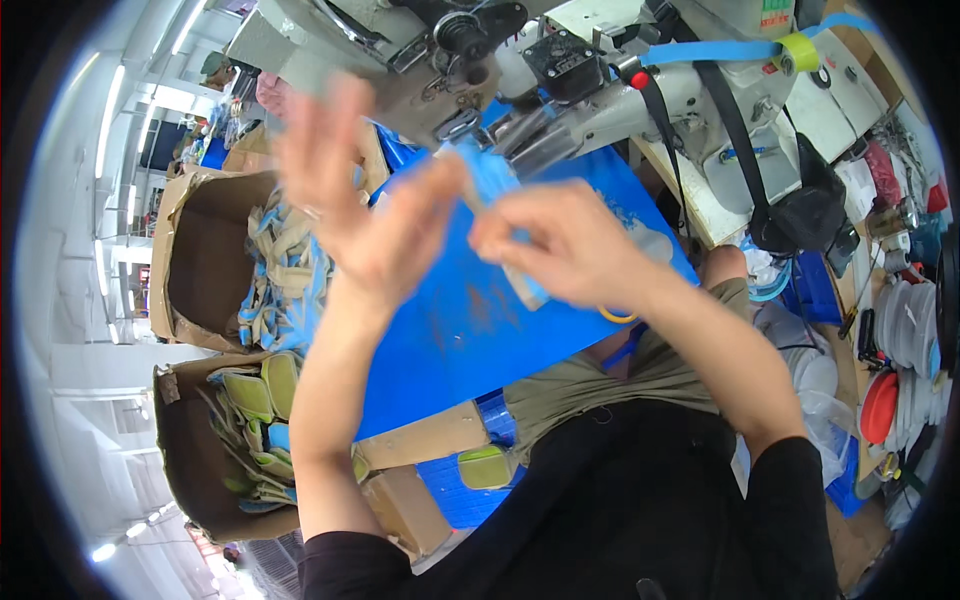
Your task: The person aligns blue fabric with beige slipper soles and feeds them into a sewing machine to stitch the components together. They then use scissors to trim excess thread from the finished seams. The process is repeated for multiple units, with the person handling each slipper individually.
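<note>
The head of an industrial sewing machine (pixel 465 75) juts over a blue work surface (pixel 430 350). A light blue and beige fabric piece (pixel 486 172) is at the machine's needle area, its lower part hanging toward me. My right hand (pixel 570 240) is closed on it, thumb and forefinger pinched together. To its left, my left hand (pixel 365 205) is raised and smeared by motion, fingers stretched up and apart. The left thumb reaches close to the fabric; whether it touches I cannot tell.
At the left, one cardboard box (pixel 180 260) holds beige and blue fabric pieces; another box (pixel 190 470) below holds green-edged ones. A blue tape (pixel 710 52) runs across the machine at upper right. White spools (pixel 905 325) and a red disc (pixel 879 408) line the right side.
</note>
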The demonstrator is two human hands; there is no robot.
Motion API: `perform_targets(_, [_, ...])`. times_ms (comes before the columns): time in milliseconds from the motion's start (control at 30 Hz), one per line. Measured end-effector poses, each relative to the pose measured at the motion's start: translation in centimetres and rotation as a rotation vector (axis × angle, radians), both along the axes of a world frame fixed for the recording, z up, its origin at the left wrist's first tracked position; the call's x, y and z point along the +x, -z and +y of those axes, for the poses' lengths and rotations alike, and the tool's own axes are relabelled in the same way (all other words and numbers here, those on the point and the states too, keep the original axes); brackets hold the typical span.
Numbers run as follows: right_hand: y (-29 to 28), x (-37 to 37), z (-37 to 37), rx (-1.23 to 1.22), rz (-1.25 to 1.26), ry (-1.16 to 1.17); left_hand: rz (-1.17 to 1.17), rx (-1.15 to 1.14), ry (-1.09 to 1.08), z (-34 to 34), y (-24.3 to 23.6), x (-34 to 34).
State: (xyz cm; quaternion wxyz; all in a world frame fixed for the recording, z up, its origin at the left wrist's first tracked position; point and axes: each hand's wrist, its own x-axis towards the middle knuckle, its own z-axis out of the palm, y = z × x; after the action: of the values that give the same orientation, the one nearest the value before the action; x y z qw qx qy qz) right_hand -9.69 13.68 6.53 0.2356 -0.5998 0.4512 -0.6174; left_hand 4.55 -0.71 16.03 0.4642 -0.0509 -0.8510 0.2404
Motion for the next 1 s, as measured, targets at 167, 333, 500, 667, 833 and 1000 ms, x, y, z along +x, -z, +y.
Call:
perform_targets(167, [-1.9,-0.8,8.7,0.312,-0.170,-0.237,-0.567,0.523,0.207,5.5,4.7,3.4])
perform_targets(333, [3.0,-1.7,10.2,0.095,-1.053,-0.509,-0.548,0.607,0.341,6.9,3.4,2.0])
perform_targets(500, [10.5,-4.8,9.2,-0.011,-1.496,-0.084,-0.490,0.607,0.077,6.0,2.1,0.3])
perform_targets(667, [16.3,-1.6,8.8,0.309,0.456,0.503,-0.427,0.689,-0.098,4.8,3.1,-0.8])
perform_targets(833, [16.4,-1.6,9.1,0.697,0.565,0.365,-0.423,0.678,-0.222,4.6,2.9,0.0])
perform_targets(1000, [15.6,-3.5,11.9,1.024,-0.107,-0.064,-0.333,0.733,-0.145,4.4,3.7,1.5])
